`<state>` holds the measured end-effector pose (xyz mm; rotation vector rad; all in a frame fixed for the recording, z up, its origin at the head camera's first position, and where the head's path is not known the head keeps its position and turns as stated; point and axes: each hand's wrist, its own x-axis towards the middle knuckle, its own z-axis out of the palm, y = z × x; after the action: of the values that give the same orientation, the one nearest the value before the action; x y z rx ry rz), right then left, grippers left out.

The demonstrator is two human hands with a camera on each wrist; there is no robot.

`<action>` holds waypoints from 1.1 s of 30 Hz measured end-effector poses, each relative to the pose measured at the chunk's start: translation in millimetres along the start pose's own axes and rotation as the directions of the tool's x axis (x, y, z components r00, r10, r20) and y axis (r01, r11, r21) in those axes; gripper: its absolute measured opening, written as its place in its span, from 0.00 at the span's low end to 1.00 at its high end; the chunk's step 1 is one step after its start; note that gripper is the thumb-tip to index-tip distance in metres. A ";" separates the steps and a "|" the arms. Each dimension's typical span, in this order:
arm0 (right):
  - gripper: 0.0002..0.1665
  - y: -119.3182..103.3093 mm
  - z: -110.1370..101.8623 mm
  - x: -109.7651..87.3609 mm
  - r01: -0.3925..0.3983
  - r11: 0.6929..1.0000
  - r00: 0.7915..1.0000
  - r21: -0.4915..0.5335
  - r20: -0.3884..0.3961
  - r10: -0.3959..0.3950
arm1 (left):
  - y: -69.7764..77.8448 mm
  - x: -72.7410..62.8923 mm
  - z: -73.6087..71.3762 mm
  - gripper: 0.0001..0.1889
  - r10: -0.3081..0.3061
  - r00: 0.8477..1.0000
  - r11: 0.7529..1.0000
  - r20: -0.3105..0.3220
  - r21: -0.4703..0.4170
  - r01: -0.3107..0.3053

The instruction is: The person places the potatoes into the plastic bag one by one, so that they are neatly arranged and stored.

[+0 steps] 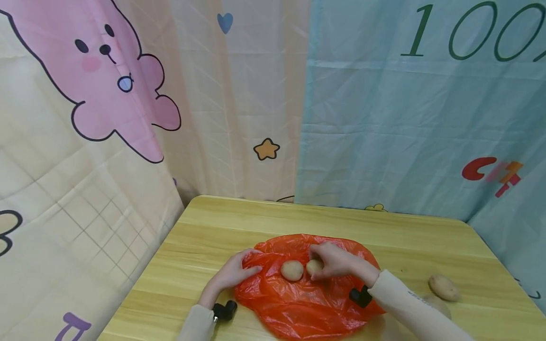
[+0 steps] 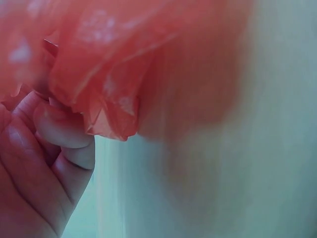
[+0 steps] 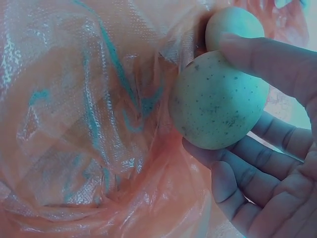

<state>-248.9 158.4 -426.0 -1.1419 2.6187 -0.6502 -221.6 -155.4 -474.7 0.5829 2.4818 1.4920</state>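
Observation:
A red plastic bag (image 1: 298, 305) lies spread and crumpled on the table. On it rests a round, pale brown potato (image 1: 292, 270). Just to its right, my right hand (image 1: 334, 260) holds a second potato (image 3: 218, 101) between thumb and fingers; dark specks dot its skin in the right wrist view. The first potato (image 3: 234, 27) appears behind it there. At the bag's left edge, my left hand (image 1: 234, 271) grips the plastic, its fingers curled and partly hidden by red folds (image 2: 106, 94) in the left wrist view.
Two more potatoes lie on the table's right side: one in plain sight (image 1: 443, 287), the other (image 1: 438, 305) partly behind my right sleeve. The wooden table (image 1: 204, 222) reaches back to printed curtains (image 1: 239, 109).

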 end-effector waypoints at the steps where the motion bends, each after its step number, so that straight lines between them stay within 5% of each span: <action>1: 0.16 0.0 0.5 0.3 -0.006 1.000 1.000 0.004 0.004 0.006 | 0.2 0.0 -0.1 0.19 -0.003 1.000 1.000 0.001 -0.001 0.003; 33: 0.16 1.3 8.3 2.1 0.000 1.000 1.000 0.012 0.027 0.000 | -4.9 1.1 0.6 0.19 0.020 1.000 1.000 0.009 0.022 -0.020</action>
<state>-248.2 155.0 -434.0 -1.1398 2.5892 -0.6447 -223.6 -156.5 -479.3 0.6184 2.4961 1.4683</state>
